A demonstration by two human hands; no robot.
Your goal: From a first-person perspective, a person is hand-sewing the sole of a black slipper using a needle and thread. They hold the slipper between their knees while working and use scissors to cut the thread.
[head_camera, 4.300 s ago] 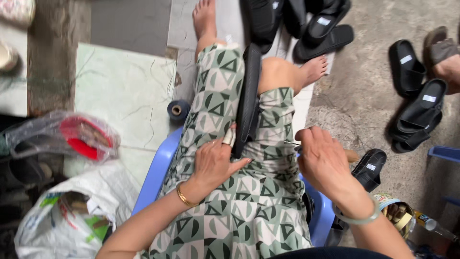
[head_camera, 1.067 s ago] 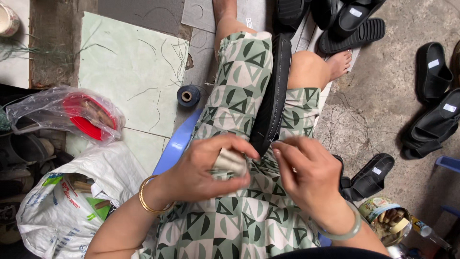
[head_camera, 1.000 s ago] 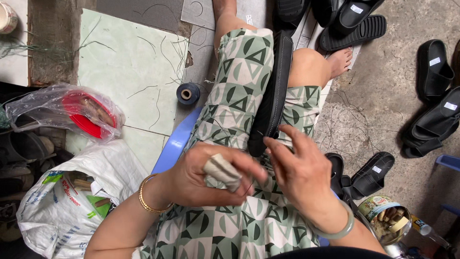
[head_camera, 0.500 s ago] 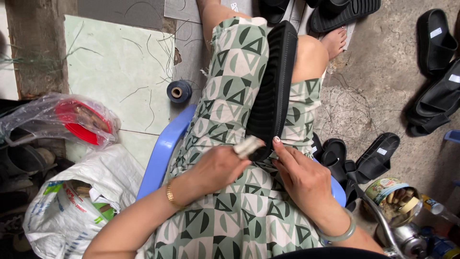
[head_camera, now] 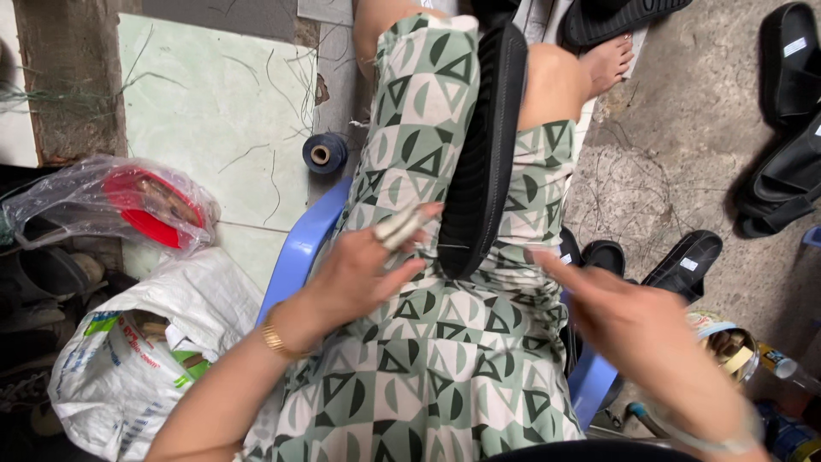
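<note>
A black sandal sole (head_camera: 483,154) stands on edge between my knees, against my green patterned clothes (head_camera: 428,359). My left hand (head_camera: 363,269) lies at the sole's near end, fingers loosely spread, with a pale wrap (head_camera: 398,227) around one finger. A thin needle (head_camera: 453,246) sticks out beside the sole's near tip, close to my left fingertips. My right hand (head_camera: 637,321) is blurred, off to the right of the sole and apart from it, with fingers stretched toward it. I cannot see anything held in it.
I sit on a blue plastic chair (head_camera: 299,248). A dark thread spool (head_camera: 325,154) lies on the pale tile at left, with a red thing in a clear bag (head_camera: 137,201) and a white sack (head_camera: 145,342). Black sandals (head_camera: 787,171) and a tin (head_camera: 727,342) lie right.
My hands, joined over the pale wrap a second ago, have parted. The left moved up to the sole's near end; the right drew away to the right.
</note>
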